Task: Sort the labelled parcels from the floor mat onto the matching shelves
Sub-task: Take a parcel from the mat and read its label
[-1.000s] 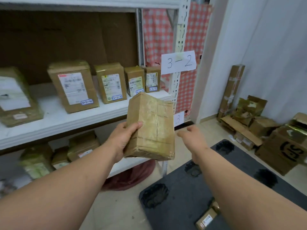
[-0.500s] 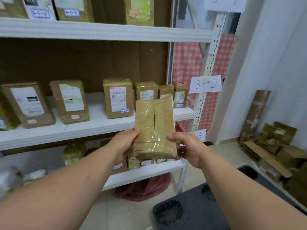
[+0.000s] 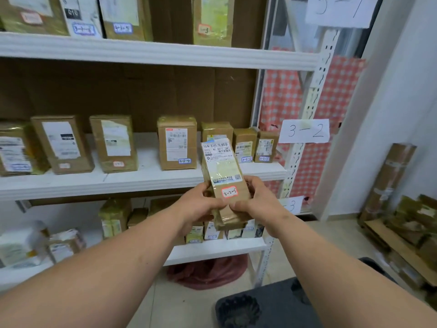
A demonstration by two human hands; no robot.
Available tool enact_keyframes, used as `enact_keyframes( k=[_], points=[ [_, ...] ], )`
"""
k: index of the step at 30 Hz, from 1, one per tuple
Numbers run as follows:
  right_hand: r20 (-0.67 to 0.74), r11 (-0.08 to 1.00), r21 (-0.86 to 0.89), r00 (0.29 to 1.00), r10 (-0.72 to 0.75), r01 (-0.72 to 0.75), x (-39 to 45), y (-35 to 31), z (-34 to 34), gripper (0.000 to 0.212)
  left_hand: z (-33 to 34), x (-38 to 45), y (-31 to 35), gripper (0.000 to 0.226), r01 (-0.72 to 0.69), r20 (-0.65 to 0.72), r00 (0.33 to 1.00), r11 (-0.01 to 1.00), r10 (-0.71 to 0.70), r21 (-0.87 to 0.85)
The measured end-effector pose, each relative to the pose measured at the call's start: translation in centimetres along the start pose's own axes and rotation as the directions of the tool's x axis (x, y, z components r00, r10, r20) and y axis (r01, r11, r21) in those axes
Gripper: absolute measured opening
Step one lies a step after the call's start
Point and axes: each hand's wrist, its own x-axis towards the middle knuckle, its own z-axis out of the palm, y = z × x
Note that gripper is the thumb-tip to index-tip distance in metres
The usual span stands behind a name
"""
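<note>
I hold a taped brown parcel [image 3: 224, 176] upright in front of the shelving, its label side facing me with a red-edged tag reading 3-2-5. My left hand [image 3: 201, 207] grips its lower left edge and my right hand [image 3: 257, 202] grips its lower right edge. Behind it runs the middle shelf [image 3: 142, 178], marked by a paper sign 3-2 [image 3: 303, 130] on the upright. On that shelf stand parcels tagged 3-2-4 [image 3: 177, 145], 3-2-2 [image 3: 244, 145] and 3-2-1 [image 3: 266, 146]. The dark floor mat [image 3: 279, 306] lies at the bottom right.
The top shelf [image 3: 153, 52] holds several parcels under a 3-1 sign [image 3: 338, 10]. The lower shelf [image 3: 212, 249] carries more small parcels, with a red bag [image 3: 208, 272] on the floor beneath. Flattened cardboard [image 3: 402, 223] is piled along the right wall.
The parcel was turned round so its label side now faces me. My right hand joined the left on it. My view rose from the floor toward the shelves.
</note>
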Motion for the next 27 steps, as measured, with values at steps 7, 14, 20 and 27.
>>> enact_keyframes(
  k=[7, 14, 20, 27],
  points=[
    [0.049, 0.999, 0.033, 0.999, 0.009, -0.010, 0.2, 0.9, -1.8, 0.063, 1.2, 0.1, 0.4, 0.058, 0.014, -0.038, 0.999, 0.998, -0.016, -0.055],
    [0.061, 1.000, 0.015, 0.998, -0.020, 0.019, 0.1, 0.3, -2.3, 0.059, 1.4, 0.0, 0.8, 0.059, 0.014, -0.058, 0.998, 0.999, -0.017, -0.052],
    [0.049, 0.999, 0.019, 0.998, -0.038, 0.037, 0.5, 0.2, -1.8, 0.055, 0.9, 0.0, 0.5, 0.058, 0.021, -0.072, 0.997, 0.997, -0.026, -0.077],
    [0.047, 0.998, 0.001, 0.997, -0.062, 0.062, 0.8, -0.3, -0.7, 0.049, -0.3, -0.2, 0.3, 0.055, 0.006, -0.109, 0.994, 0.999, -0.012, -0.051]
  ],
)
